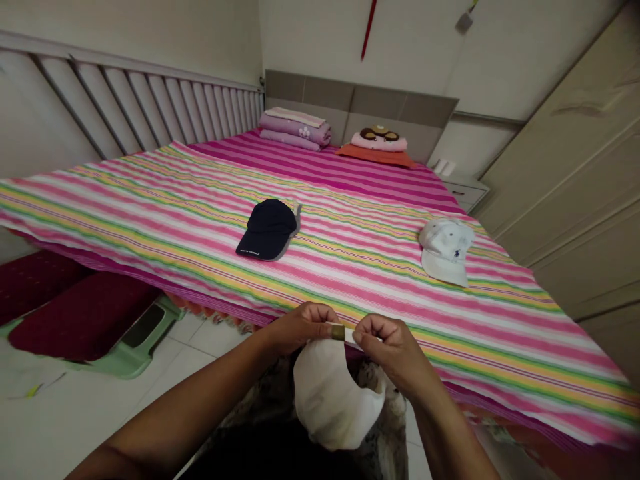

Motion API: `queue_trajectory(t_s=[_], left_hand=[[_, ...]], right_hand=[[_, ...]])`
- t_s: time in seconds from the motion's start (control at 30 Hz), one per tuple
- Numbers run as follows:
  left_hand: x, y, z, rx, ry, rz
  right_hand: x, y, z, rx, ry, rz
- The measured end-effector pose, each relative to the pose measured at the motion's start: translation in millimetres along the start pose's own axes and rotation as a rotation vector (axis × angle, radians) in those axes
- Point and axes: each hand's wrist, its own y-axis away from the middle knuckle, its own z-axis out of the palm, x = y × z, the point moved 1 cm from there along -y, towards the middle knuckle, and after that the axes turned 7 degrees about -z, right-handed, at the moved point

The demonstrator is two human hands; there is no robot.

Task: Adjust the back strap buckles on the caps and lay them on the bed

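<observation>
Between my hands hangs a white baseball cap [333,393], its back opening and strap turned up toward the bed. My left hand [306,328] pinches the strap beside its brass-coloured buckle [339,332]. The fingers of my right hand [385,340] grip the strap just right of that buckle. A dark navy cap [270,227] lies on the bed ahead, brim toward me. Farther right rests another white cap [445,250] with a small dark emblem. The held cap's brim is out of sight.
The bed has a striped sheet [200,220] and a grey headboard [345,107]. Folded purple bedding [295,130] and a pink-and-orange stack [377,150] sit at its head. White railing [165,100] runs left; red-topped stools [90,313] stand below. A wardrobe [575,173] is at right.
</observation>
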Motion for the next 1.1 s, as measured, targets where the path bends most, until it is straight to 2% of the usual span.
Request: queue_trajectory(t_s=[0.27,0.47,0.7,0.9,1.1], left_hand=[[0,-2,-0.2,0.017,-0.079,0.002],[5,-1,5.1,0.090,-0.162,-0.014],[9,2,9.6,0.122,-0.280,0.017],[3,1,4.7,0.063,-0.166,0.011],[1,0,3.5,0.055,-0.082,0.019]], right_hand=[[-8,-2,-5,-0.093,0.062,0.018],[-10,0,-6,-0.024,0.106,0.032],[-11,0,-3,-0.026,0.140,0.020],[-6,1,-6,-0.034,0.036,0.031],[-6,4,-8,-0.036,-0.074,0.079]])
